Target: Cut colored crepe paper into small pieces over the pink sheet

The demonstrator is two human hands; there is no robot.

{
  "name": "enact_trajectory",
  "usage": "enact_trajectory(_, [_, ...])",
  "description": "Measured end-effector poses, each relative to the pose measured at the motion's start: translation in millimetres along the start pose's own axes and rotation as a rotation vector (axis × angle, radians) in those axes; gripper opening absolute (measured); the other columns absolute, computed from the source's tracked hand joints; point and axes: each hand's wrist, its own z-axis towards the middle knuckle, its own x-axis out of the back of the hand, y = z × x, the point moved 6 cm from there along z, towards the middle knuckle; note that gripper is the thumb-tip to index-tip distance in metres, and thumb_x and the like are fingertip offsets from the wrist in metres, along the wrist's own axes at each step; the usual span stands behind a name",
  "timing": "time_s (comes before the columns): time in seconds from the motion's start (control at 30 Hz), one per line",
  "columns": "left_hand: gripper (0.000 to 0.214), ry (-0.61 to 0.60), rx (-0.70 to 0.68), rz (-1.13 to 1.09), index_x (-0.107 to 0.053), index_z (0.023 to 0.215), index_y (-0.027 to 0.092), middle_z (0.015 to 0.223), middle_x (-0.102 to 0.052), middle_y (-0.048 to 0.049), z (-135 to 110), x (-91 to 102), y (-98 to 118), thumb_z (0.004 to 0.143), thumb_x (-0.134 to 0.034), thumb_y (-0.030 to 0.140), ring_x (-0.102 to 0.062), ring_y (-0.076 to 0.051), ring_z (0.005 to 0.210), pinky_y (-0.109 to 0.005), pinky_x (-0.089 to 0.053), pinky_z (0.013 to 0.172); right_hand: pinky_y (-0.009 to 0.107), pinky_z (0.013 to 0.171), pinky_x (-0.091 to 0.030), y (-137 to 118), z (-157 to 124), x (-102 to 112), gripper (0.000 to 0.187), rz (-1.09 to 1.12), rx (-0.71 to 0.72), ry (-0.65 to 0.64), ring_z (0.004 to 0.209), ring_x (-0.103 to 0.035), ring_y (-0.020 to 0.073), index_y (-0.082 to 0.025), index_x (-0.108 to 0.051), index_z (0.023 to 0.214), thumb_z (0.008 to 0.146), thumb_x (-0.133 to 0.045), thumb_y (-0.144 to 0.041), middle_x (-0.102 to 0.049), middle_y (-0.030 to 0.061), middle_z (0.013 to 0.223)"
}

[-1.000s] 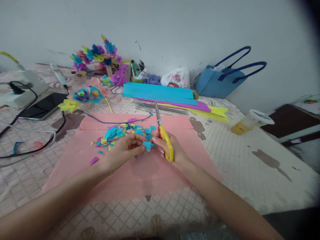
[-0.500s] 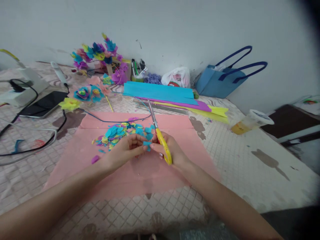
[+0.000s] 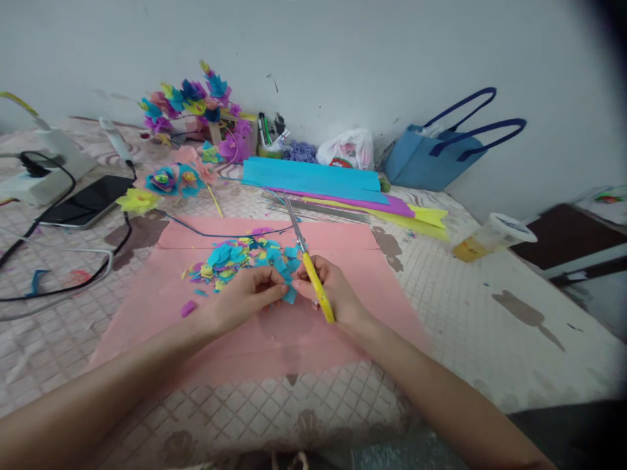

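In the head view, my right hand (image 3: 337, 290) is closed around a pair of scissors (image 3: 317, 287) with yellow handles, its metal blades pointing away from me. My left hand (image 3: 245, 295) faces it with thumb and fingers pinched together. A small piece of blue crepe paper (image 3: 290, 295) shows at the left fingertips, between the two hands. Just beyond my hands lies a pile of cut paper bits (image 3: 230, 256) in blue, yellow and purple. They rest on a pink paper sheet (image 3: 343, 359). Near my left wrist is a small purple piece (image 3: 188, 308).
Folded blue paper (image 3: 308, 176) and purple and yellow strips (image 3: 426, 222) lie behind the sheet. Paper flowers (image 3: 186, 108), a phone (image 3: 88, 201) and cables are at left. At right stand a blue bag (image 3: 426, 160) and a tilted plastic cup (image 3: 490, 238).
The blue piece between my hands now shows lower and at a different angle. My fingertips have shifted slightly, and the scissors have turned a little in my right hand.
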Motion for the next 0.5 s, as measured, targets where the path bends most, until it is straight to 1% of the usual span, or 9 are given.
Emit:
enact_trajectory(0.13, [0.019,-0.012,-0.045,-0.001,-0.060,0.076,0.016,0.065,-0.057,0.0015,1,-0.4,0,0.074,-0.067,0.034,-0.051,-0.013,0.057,-0.025,-0.037,0.054,0.020,0.043,-0.035,2,0,-1,0.038,-0.031,-0.020,-0.018,0.050,-0.043,0.0070,-0.019,-0.051,0.077,0.057,-0.078,-0.035,-0.051,-0.0047,0.069])
enact_trajectory(0.3, [0.019,0.045,-0.029,-0.010,-0.058,0.070,0.016,0.060,-0.052,0.0034,0,2.8,5,0.075,-0.065,0.032,-0.048,-0.012,0.055,-0.025,-0.036,0.054,0.020,0.038,-0.034,5,1,-4,0.036,0.028,-0.021,-0.067,0.044,-0.040,0.0048,-0.019,-0.051,0.077,0.057,-0.077,-0.034,-0.048,-0.0069,0.065])
enact_trajectory(0.37, [0.019,0.055,-0.026,-0.034,-0.057,0.071,0.016,0.060,-0.051,0.0035,-2,2.9,7,0.077,-0.062,0.033,-0.048,-0.012,0.055,-0.025,-0.037,0.055,0.019,0.036,-0.034,8,1,-5,0.037,0.058,-0.047,-0.075,0.041,-0.040,0.0043,-0.019,-0.051,0.078,0.057,-0.077,-0.033,-0.048,-0.0077,0.064])
enact_trajectory(0.43, [0.017,0.051,-0.043,-0.073,-0.059,0.081,0.016,0.064,-0.052,0.0030,-3,2.5,10,0.081,-0.058,0.033,-0.049,-0.012,0.057,-0.025,-0.039,0.056,0.019,0.034,-0.033,11,0,-7,0.035,0.106,-0.077,-0.101,0.038,-0.038,0.0044,-0.019,-0.051,0.079,0.059,-0.075,-0.033,-0.047,-0.0093,0.059])
enact_trajectory(0.5, [0.018,0.014,-0.090,-0.115,-0.059,0.096,0.017,0.073,-0.055,0.0017,-3,1.1,13,0.082,-0.056,0.029,-0.051,-0.013,0.062,-0.026,-0.042,0.059,0.018,0.033,-0.031,13,-1,-10,0.031,0.202,-0.103,-0.154,0.035,-0.035,0.0046,-0.020,-0.050,0.080,0.063,-0.073,-0.033,-0.042,-0.0114,0.051])
